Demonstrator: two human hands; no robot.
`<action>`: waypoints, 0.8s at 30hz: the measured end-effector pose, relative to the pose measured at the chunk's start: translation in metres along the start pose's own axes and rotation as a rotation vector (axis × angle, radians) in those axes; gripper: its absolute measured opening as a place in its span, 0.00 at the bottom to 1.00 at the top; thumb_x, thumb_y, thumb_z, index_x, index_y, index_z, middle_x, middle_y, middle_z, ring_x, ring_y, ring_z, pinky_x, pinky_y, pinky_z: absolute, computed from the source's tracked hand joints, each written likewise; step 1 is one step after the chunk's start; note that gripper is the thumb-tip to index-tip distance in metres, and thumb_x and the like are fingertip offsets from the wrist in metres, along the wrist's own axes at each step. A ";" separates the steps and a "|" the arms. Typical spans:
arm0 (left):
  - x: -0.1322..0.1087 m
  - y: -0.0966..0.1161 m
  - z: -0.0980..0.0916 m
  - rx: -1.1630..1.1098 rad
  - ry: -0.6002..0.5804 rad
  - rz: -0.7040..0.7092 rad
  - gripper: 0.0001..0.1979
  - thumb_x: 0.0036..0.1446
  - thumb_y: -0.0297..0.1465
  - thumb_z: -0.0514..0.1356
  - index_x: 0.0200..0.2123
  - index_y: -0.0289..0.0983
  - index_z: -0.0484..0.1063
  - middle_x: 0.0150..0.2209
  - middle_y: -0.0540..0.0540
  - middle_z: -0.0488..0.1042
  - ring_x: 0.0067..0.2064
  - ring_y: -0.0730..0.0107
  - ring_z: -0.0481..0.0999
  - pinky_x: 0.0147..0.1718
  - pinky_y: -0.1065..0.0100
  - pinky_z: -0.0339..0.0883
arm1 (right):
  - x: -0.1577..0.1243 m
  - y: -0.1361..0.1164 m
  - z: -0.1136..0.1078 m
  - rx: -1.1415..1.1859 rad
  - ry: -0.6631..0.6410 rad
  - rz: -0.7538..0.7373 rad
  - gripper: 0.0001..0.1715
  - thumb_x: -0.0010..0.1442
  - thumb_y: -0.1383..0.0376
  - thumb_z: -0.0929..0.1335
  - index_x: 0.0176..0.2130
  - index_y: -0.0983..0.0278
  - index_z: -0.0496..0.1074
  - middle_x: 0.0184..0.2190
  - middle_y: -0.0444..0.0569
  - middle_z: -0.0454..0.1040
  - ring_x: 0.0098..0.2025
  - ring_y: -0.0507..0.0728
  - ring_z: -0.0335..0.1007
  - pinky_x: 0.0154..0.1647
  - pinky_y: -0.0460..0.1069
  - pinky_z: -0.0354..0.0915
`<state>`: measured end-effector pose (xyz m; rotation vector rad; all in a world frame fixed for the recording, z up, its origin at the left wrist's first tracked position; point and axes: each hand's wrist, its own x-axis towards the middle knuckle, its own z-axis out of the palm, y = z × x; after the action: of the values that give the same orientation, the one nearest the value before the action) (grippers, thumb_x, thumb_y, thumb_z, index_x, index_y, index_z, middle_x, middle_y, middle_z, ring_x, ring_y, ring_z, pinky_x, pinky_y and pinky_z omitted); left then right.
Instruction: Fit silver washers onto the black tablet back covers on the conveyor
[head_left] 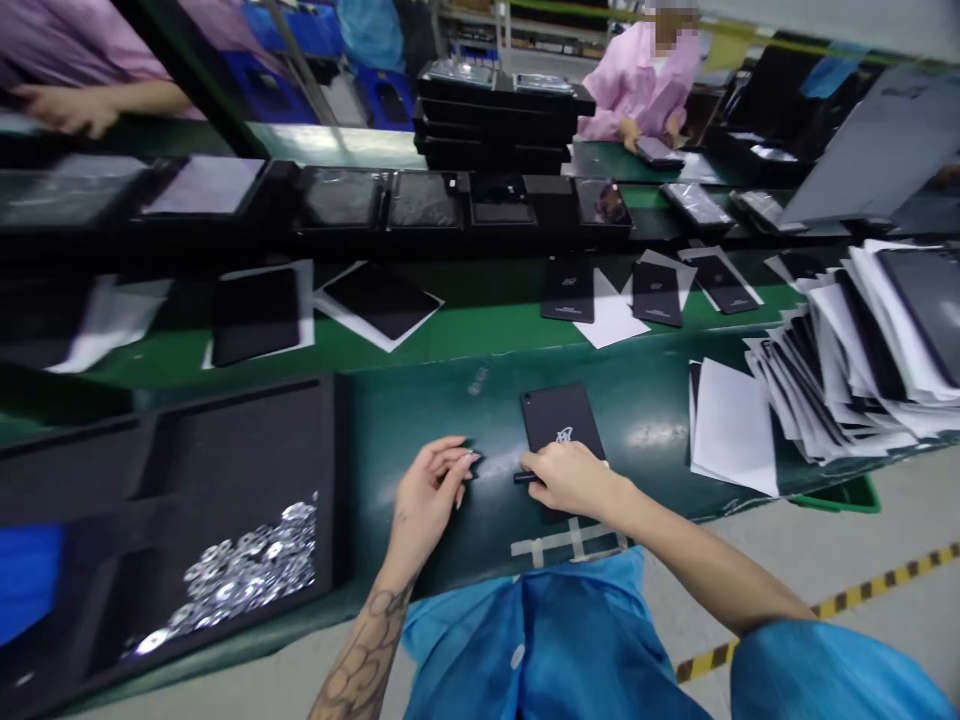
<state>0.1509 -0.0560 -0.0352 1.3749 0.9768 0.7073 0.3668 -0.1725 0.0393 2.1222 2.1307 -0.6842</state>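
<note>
And there it was: one black tablet (pixel 561 418) lying flat on the green bench (pixel 480 400), its lower end under the right hand (pixel 571 480)! That right hand had its fingers curled in and pinched a single short black rod (pixel 527 477), the tip poking out to the left, just over the tablet's edge. The left hand (pixel 429 482) sat just beside it, empty, fingers (pixel 457 462) loosely curved and close together, not spread. Further left, one dark tray (pixel 225 400) held a heap of silver washers (pixel 251 565), far too many to count. Over on the right lay a big pile of paper sheets and black slabs (pixel 832 360), with white sheets (pixel 735 428) beside it. Up the line, at least five more black tablets (pixel 657 295) lay on the green belt, three of them close together and two off to the left. Beyond them, a co-worker in a pink gown (pixel 637 85) had both hands at a dark tablet (pixel 658 152), and a second person's hand (pixel 67 108) showed at the top left corner.
</note>
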 end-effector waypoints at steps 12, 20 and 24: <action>0.117 0.055 0.063 0.587 -0.414 0.109 0.04 0.61 0.31 0.69 0.36 0.37 0.82 0.35 0.45 0.84 0.35 0.68 0.80 0.39 0.69 0.75 | 0.015 0.054 0.034 0.977 0.121 -0.037 0.22 0.72 0.56 0.68 0.59 0.63 0.76 0.30 0.40 0.73 0.28 0.51 0.63 0.32 0.47 0.58; 0.144 0.063 0.076 0.760 -0.558 -0.042 0.05 0.60 0.31 0.71 0.36 0.34 0.80 0.35 0.45 0.81 0.28 0.72 0.78 0.20 0.74 0.74 | 0.014 0.046 0.035 1.043 0.232 -0.040 0.16 0.72 0.55 0.68 0.47 0.63 0.80 0.34 0.43 0.76 0.33 0.52 0.66 0.36 0.47 0.61; 0.160 0.074 0.083 0.819 -0.673 -0.096 0.05 0.56 0.28 0.73 0.33 0.34 0.81 0.34 0.45 0.82 0.33 0.68 0.82 0.23 0.75 0.78 | -0.042 0.090 0.025 1.060 0.477 0.248 0.24 0.71 0.45 0.68 0.48 0.61 0.78 0.38 0.48 0.78 0.34 0.55 0.70 0.34 0.49 0.64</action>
<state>0.3064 0.0535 0.0080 2.0593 0.7831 -0.2978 0.4494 -0.2244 0.0071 3.2572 1.7669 -1.6898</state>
